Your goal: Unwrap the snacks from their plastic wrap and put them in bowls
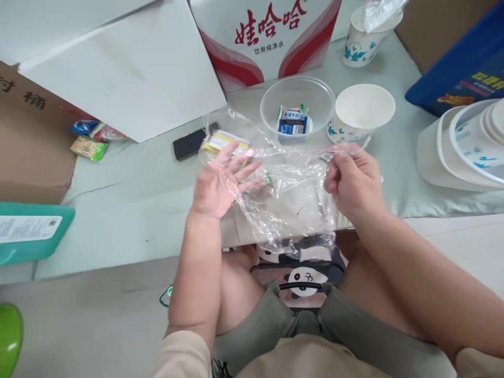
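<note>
A thin clear plastic bag (291, 194) is stretched out in front of me, over the table's near edge. My right hand (352, 181) pinches its upper right edge, fingers closed. My left hand (224, 184) is spread, palm up, touching the bag's left side; whether it lies inside the bag or behind one layer I cannot tell. Behind the left fingers a yellow and white packet (226, 142) shows through the film. Just beyond the bag stands a clear plastic bowl (271, 113) with small blue wrapped snacks (292, 122) in it.
A paper cup (360, 113) stands right of the bowl, another (356, 50) behind it. White tubs (437, 149) are at the right, a black phone (189, 144) at the left. Cartons (268, 52) line the back. A teal jug (35, 231) lies at the left edge.
</note>
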`<action>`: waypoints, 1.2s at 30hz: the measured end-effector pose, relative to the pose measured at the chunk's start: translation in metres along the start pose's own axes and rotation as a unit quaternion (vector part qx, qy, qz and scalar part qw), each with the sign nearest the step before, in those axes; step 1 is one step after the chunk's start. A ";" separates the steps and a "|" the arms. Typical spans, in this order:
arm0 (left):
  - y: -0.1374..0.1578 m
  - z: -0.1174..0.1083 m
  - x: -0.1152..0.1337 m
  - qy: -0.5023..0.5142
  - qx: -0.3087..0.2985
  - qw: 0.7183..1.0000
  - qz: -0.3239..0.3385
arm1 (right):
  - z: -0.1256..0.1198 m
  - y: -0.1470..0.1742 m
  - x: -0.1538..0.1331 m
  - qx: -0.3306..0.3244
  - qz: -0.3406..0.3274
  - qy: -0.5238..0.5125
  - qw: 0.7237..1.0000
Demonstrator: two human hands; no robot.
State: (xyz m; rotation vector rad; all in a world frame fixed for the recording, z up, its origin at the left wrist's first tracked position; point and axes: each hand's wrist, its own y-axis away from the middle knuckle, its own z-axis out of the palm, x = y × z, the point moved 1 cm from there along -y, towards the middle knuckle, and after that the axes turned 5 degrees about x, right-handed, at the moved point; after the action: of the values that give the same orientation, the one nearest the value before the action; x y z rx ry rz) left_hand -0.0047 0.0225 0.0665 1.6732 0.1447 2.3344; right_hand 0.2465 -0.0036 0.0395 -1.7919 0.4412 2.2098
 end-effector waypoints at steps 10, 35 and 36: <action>0.009 0.014 0.000 -0.207 0.104 0.971 -0.057 | -0.035 -0.009 -0.020 0.088 -0.068 0.002 0.994; 0.017 0.023 -0.019 -0.296 0.016 0.955 0.014 | -0.052 0.003 -0.029 0.005 -0.049 0.014 0.999; 0.015 0.023 -0.020 -0.281 0.042 0.959 0.017 | -0.054 0.003 -0.029 0.004 -0.038 0.016 0.999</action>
State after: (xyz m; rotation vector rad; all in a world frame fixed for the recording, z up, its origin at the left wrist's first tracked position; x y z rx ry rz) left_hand 0.0209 0.0016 0.0595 2.3175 0.1028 1.7976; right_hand 0.2996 -0.0278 0.0582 -1.8119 0.3802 2.1277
